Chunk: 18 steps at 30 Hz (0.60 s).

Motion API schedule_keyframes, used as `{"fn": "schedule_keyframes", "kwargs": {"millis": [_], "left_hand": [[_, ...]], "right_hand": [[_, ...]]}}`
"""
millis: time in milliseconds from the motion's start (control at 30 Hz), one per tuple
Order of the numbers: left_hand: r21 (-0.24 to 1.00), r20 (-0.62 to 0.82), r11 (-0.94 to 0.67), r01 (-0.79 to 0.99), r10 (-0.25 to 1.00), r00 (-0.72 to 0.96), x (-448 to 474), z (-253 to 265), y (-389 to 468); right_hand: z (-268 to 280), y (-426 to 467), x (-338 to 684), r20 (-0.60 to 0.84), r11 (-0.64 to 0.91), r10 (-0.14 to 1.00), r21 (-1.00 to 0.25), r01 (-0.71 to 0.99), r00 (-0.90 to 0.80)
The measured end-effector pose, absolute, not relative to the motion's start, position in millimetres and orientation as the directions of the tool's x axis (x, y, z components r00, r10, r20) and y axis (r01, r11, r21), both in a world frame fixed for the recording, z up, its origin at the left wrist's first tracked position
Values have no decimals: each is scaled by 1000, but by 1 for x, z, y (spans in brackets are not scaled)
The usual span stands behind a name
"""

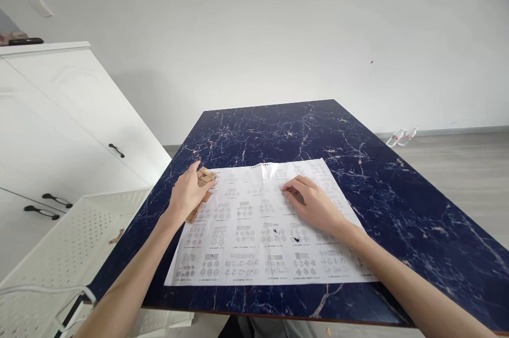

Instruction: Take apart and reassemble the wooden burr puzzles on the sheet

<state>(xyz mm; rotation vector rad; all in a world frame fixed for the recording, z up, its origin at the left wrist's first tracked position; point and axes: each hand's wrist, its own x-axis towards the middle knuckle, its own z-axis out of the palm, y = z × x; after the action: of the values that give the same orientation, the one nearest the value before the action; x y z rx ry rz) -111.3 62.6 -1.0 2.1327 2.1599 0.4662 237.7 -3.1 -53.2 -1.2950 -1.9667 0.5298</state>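
A large printed sheet of paper (246, 245) lies on the dark blue marbled table, covered in rows of small diagrams and captions. It is creased and has a few small dark spots that may be holes. At the sheet's upper left corner, my left hand (186, 192) is closed on a wooden block piece (205, 174), thumb across its top; more light brown wood shows below the palm. My right hand (312, 204) rests on the right half of the sheet. Its fingers are curled together, and whatever they hold, if anything, is hidden.
The blue table (270, 131) reaches toward a pale wall. At the left stand a white cabinet (79, 115) and a white perforated surface (95, 216) bearing a small wooden piece (116, 237) and a white cable (47, 289). Two plastic bottles (401, 137) are on the floor at right.
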Motion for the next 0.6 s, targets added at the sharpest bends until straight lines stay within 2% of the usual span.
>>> {"fn": "schedule_keyframes", "kwargs": {"millis": [367, 600], "left_hand": [[324, 228, -77, 943, 974, 1, -112, -6, 68], [311, 248, -101, 945, 969, 22, -107, -9, 74]], "right_hand": [[-53, -3, 238, 339, 413, 909, -669, 618, -241], [-53, -2, 238, 338, 417, 908, -660, 625, -249]]}}
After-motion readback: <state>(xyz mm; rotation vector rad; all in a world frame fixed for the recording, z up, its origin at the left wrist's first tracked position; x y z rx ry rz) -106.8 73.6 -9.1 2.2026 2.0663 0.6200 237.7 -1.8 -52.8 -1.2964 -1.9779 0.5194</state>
